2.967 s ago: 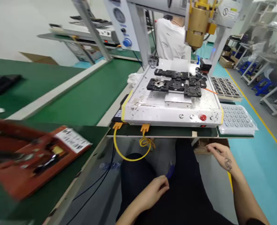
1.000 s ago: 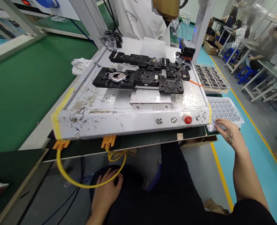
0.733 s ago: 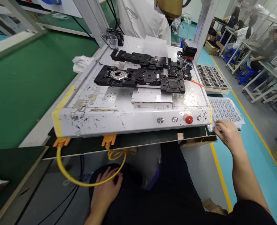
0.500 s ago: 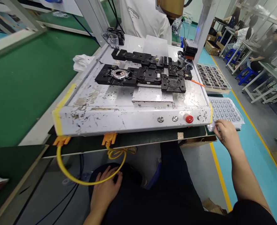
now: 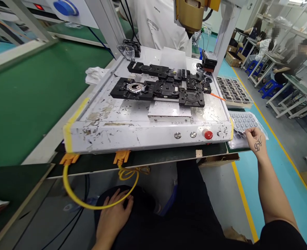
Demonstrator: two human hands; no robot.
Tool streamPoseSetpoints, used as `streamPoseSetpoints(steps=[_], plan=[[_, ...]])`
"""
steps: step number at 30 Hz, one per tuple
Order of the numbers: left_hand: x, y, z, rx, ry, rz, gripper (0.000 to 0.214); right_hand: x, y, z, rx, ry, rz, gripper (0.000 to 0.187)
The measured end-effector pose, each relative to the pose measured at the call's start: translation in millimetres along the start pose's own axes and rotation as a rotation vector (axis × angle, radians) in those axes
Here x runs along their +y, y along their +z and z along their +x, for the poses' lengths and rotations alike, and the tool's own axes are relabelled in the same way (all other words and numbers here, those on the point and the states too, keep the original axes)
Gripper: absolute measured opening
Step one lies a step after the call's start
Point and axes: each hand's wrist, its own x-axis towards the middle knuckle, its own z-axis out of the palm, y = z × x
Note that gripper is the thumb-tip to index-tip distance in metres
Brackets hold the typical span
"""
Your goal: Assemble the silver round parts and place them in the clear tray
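Note:
My right hand (image 5: 256, 141) is pinched closed over the near side of a clear plastic tray (image 5: 235, 143) with rows of round grey parts. From its fingertips a slim dark tool like tweezers (image 5: 238, 133) points left over the tray; its tip is too small to make out. Low in view, my left hand (image 5: 114, 217) lies open on my thigh, fingers stretched out, behind a yellow cable (image 5: 85, 205). On the white machine bed, a round silver watch case (image 5: 136, 88) sits in a black fixture (image 5: 119, 91).
More black fixture blocks (image 5: 166, 89) stand on the machine bed. Its front panel carries a red button (image 5: 208, 134) and several metal ones. A brass-coloured machine head (image 5: 191, 15) hangs above. Another tray (image 5: 233, 91) of dark parts lies at right. A person in white (image 5: 158, 27) is behind the machine.
My right hand has moved slightly right and up and turned, bringing the slim dark tool into sight. My left hand still rests on the thigh. The whole view has shifted a little.

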Motion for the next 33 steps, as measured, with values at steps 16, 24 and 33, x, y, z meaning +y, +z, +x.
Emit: streamPoseSetpoints(steps=[16,24,33], plan=[[1.4,-6.1,2.2,-0.068,-0.024,0.029,0.050,-8.5,-11.0,-19.4,-0.180,-0.563,-0.207,0.021],[3.1,-6.5,2.9,-0.078,-0.043,0.044,0.052,-2.5,-8.9,-28.6,-0.126,-0.474,-0.222,0.020],[3.7,-12.3,3.7,-0.142,-0.062,0.097,0.052,22.6,3.9,-9.1,0.067,-0.153,-0.023,0.034]])
